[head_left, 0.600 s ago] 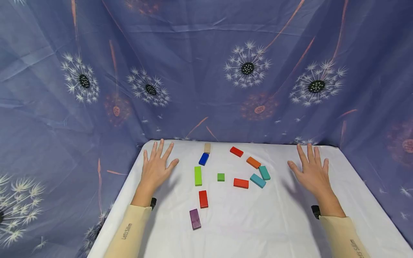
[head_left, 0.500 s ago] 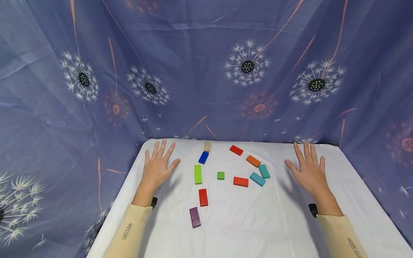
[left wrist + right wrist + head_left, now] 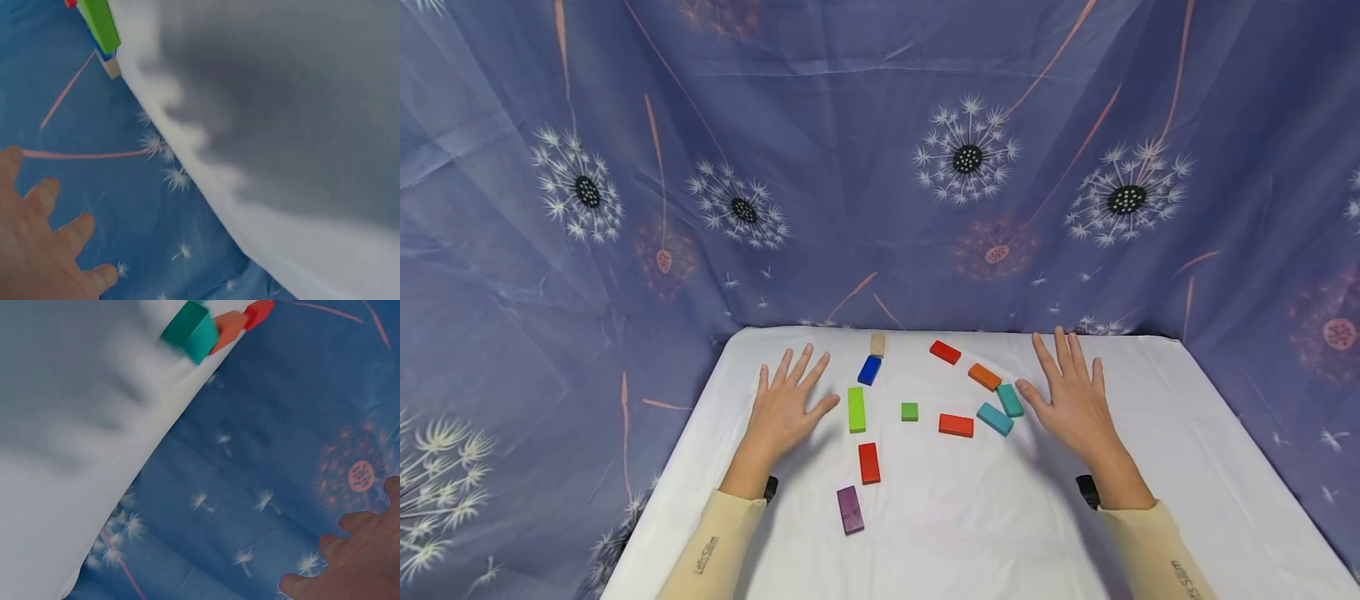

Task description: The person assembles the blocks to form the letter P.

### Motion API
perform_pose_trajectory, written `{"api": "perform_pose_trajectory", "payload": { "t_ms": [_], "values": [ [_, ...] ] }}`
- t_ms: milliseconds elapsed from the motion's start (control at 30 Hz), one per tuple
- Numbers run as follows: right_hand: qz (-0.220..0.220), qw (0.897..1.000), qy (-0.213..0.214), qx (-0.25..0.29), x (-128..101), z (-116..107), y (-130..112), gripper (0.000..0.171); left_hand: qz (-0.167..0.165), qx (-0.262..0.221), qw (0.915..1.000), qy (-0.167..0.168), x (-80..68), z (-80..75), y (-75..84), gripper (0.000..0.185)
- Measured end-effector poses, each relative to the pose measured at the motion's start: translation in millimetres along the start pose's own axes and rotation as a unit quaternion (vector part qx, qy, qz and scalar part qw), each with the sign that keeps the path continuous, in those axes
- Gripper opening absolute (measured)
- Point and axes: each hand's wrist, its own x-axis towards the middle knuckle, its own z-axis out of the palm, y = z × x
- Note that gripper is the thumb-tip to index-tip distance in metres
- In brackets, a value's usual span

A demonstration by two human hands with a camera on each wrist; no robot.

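With fingers spread, my left hand hovers over the table's left side, holding nothing. Nearest to it are the lime green block and the blue block. My right hand, also spread and holding nothing, hovers just right of the teal block and the light blue block. An orange block and a red block lie beyond them. In the left wrist view the lime green block shows at the top; the right wrist view has the teal block.
A small green block lies mid-table, left of a red block. Another red block and a purple block lie nearer the front. A beige block is at the back. Dandelion-print cloth hangs behind the white table.
Both hands have moved inward toward the blocks, the right one farther. The left hand has also come slightly nearer. The blocks keep their arrangement, while the head view has shifted slightly.
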Motion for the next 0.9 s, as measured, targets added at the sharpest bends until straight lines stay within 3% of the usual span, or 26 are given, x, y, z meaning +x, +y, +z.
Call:
{"api": "perform_pose_trajectory", "payload": {
  "t_ms": [300,633,900],
  "values": [
    [-0.024,1.000,0.002,0.012,3,7,-29,0.081,0.019,-0.011,0.9989,-0.042,-0.1,21.3,0.5,0.078],
    [-0.050,0.998,-0.010,0.034,-1,21,-59,0.081,-0.003,-0.081,0.9929,-0.087,-1.2,26.4,3.4,0.083],
    [-0.065,0.997,-0.018,0.048,-5,33,-73,0.079,0.012,-0.056,0.9905,-0.125,-0.2,33.4,7.7,0.084]
  ]
}}
